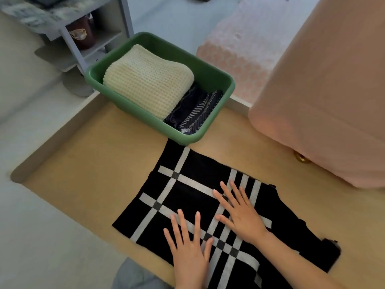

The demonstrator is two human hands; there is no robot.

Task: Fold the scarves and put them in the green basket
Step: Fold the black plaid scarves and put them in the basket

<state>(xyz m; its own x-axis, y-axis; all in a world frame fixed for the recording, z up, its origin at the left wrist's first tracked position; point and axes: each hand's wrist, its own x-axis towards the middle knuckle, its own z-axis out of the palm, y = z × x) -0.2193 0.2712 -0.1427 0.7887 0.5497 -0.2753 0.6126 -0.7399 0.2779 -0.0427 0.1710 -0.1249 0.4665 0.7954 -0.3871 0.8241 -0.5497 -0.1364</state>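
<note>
The left hand and the right hand are lying flat with straight, spread fingers on the black scarf with white stripes, gripping nothing. The scarf is lying on the wooden bench, its far corner touching the green basket, which is holding a folded cream knitted scarf and a dark striped scarf.

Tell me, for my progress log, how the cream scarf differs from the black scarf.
The cream scarf sits folded inside the green basket; the black scarf lies flat on the table. The cream scarf is plain, chunky knit; the black scarf is thin, with pale crossing stripes.
</note>
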